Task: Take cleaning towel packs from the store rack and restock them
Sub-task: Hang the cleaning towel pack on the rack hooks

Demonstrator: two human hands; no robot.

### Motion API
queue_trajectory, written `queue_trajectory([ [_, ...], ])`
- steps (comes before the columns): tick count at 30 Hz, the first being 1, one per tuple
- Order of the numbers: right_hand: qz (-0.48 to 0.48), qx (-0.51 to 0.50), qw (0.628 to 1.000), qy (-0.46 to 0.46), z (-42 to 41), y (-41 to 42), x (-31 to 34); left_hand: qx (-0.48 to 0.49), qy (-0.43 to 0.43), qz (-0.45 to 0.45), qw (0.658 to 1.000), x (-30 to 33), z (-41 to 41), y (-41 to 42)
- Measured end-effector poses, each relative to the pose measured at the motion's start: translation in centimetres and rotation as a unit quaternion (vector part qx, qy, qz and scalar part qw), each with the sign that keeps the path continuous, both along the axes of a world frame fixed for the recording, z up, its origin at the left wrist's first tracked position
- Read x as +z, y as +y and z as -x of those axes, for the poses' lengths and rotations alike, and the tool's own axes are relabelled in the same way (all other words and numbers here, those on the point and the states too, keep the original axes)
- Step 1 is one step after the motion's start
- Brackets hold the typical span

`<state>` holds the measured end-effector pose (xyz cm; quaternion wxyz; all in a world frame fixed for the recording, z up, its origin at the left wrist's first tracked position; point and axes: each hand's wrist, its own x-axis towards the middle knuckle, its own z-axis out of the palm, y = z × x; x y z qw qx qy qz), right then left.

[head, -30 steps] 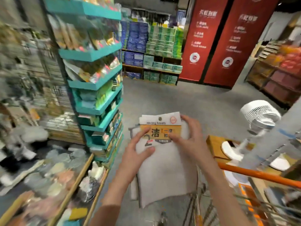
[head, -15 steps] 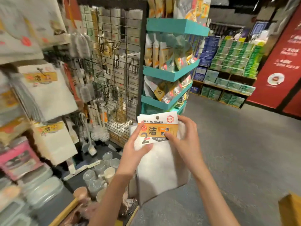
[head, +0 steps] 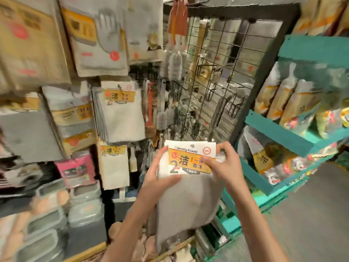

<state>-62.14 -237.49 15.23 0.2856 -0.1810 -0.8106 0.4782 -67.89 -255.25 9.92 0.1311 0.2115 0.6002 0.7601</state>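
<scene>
**Towel pack up at the rack, hook hole is the tricky bit**

Biggest risk from here, I reckon, is missing the peg. The grey cloth cleaning towel pack with the white-and-orange card header [head: 189,163] has one small hang hole [head: 192,145] near the top edge of the card, and if the pack goes in tilted the card could bend or tear at that hole. The cloth hangs long and floppy below the card, so it could also snag the bottle brushes [head: 174,63] hanging on the rack just above it.

The pack is held in front of the black wire grid panel [head: 222,76], low against it and just right of the matching towel packs on their hooks [head: 119,110]. Left hand [head: 160,178] grips the card's left edge, thumb on the front and fingers curled behind. Right hand [head: 224,165] pinches the right side of the card, fingertips pressed on the orange band.

The pack itself looks tidy: card flat, print facing up, cloth unwrinkled. The teal shelf unit [head: 279,135] sits right of the panel.
</scene>
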Motion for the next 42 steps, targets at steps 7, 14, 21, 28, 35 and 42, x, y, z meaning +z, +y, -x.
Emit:
queue_trajectory([
  [7,0.093,0.179,0.979,0.007,9.2,4.5,1.7,0.154,0.007,0.015,0.988,1.0,4.4,1.1],
  [14,0.09,0.265,0.96,-0.011,15.8,2.1,1.5,0.266,0.026,0.057,0.962,0.8,6.8,-1.9],
  [21,0.134,0.287,0.949,-0.005,18.7,-1.6,0.3,0.311,0.017,0.082,0.947,0.3,8.7,-5.0],
  [28,0.057,0.288,0.956,0.016,20.9,-4.3,0.8,0.352,0.006,0.043,0.935,-0.1,10.0,-6.9],
  [35,-0.002,0.283,0.959,0.016,23.7,-6.7,1.8,0.375,0.026,0.046,0.925,0.7,11.6,-9.0],
  [42,0.02,0.233,0.972,0.038,25.6,-8.0,1.5,0.383,0.07,0.058,0.919,1.5,12.7,-9.7],
])
